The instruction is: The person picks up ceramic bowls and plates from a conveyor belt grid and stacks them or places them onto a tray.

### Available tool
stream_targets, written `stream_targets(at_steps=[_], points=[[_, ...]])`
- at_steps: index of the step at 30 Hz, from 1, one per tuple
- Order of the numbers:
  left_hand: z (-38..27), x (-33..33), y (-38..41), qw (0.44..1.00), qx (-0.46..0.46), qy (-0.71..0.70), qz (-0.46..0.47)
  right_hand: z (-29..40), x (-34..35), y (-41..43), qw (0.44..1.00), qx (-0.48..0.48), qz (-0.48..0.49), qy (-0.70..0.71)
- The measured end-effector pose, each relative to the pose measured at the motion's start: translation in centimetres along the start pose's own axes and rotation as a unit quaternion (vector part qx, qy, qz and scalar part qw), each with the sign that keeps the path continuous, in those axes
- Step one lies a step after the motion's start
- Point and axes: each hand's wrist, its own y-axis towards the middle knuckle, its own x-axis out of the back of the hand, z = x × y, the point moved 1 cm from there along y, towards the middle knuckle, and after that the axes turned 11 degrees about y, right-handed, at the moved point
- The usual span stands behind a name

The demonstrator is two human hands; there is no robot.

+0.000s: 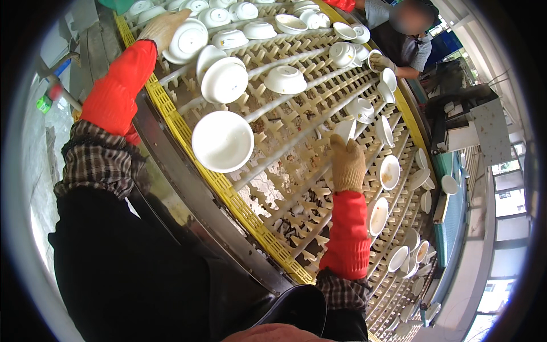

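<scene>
My left hand [164, 29], in a tan knit glove with a red sleeve, grips the rim of an upside-down white bowl [189, 40] at the belt's near edge. Further right, my right hand [349, 164], gloved alike, pinches a small white bowl [344, 129], tilted on its side, above the pegged conveyor belt [299, 132]. Between them are a large white bowl [223, 141] beside the yellow edge, tilted bowls [225, 80] leaning together and an upturned bowl [285, 79].
Yellow slotted edging [205, 177] and a metal rail [183, 179] run along my side. Many more bowls and dishes, some with food remains [389, 172], lie over the belt. Across it a co-worker's gloved hand [381, 63] holds a bowl. A teal conveyor [453, 213] stands beyond.
</scene>
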Motion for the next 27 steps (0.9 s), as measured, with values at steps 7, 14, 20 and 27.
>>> stream_targets(at_steps=[7, 14, 20, 27], points=[[-6.3, 0.3, -0.7, 0.966, -0.022, 0.252, 0.054, 3.9, 2.4, -5.9, 0.953, -0.107, 0.109, 0.261], [-14.2, -1.5, -4.3, 0.972, -0.116, 0.124, 0.160, 11.2, -1.1, 4.4, 0.656, -0.021, 0.205, 0.726], [-12.2, -4.8, -5.1, 0.967, -0.216, -0.032, 0.131, 6.0, -1.9, 3.2, 0.903, 0.121, 0.134, 0.389], [-12.6, -3.6, -5.6, 0.975, -0.049, -0.138, 0.169, -1.1, 8.2, -3.1, 0.990, 0.081, -0.115, 0.014]])
